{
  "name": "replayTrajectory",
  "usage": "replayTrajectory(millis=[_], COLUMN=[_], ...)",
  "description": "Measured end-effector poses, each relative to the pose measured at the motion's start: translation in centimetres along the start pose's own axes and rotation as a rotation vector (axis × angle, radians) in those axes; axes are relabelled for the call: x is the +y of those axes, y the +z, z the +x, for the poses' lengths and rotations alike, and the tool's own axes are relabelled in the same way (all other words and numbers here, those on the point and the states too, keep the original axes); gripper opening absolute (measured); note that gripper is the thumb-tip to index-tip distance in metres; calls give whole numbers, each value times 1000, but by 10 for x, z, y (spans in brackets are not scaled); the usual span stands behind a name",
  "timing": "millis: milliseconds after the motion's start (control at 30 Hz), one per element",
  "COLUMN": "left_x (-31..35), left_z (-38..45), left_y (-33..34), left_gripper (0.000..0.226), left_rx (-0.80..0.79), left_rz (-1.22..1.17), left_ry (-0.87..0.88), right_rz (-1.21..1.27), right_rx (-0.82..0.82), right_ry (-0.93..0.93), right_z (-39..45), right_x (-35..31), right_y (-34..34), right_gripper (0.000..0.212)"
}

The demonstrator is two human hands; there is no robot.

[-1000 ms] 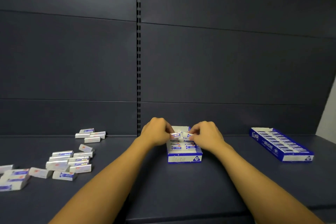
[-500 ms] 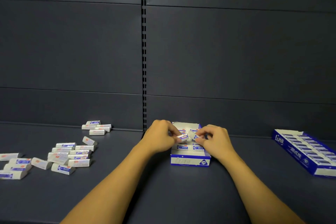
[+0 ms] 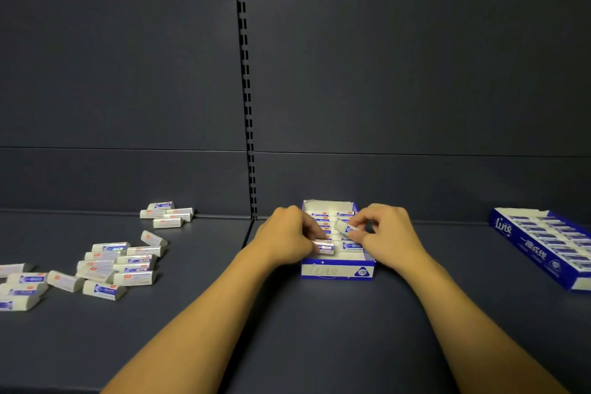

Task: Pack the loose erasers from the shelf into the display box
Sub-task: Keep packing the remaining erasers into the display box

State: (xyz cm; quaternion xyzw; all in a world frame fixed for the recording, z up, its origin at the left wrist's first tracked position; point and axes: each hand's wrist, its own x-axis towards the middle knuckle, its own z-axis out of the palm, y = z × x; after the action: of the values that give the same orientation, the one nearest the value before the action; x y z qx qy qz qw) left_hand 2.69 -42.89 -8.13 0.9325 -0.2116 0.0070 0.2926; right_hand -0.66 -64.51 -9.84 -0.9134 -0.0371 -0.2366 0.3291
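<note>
Head view, left hand (image 3: 287,238) gripping glossy wrapped eraser (image 3: 323,247), right hand (image 3: 385,232) pinching tilted eraser (image 3: 343,227), cardboard display box (image 3: 337,270).

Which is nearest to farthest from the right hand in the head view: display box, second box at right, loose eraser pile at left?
From the right hand:
1. Display box, right under the hand, centre of shelf.
2. Second box, off to the right, apart from the hand.
3. Loose eraser pile, far left, beyond the left hand.
</note>
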Motion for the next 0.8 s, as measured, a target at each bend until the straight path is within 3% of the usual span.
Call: replayTrajectory(millis=[300,800], left_x=[5,8], left_z=[-4,-9], left_y=[4,2], left_gripper=[16,11], left_rx=[42,41], left_rz=[80,135], left_ry=[-7,-14], right_rz=[-194,-244], right_rx=[-87,-125], right_ry=[-43,-32], right_z=[-8,-8], right_x=[-2,-7], right_y=[-2,-8], right_gripper=[16,27])
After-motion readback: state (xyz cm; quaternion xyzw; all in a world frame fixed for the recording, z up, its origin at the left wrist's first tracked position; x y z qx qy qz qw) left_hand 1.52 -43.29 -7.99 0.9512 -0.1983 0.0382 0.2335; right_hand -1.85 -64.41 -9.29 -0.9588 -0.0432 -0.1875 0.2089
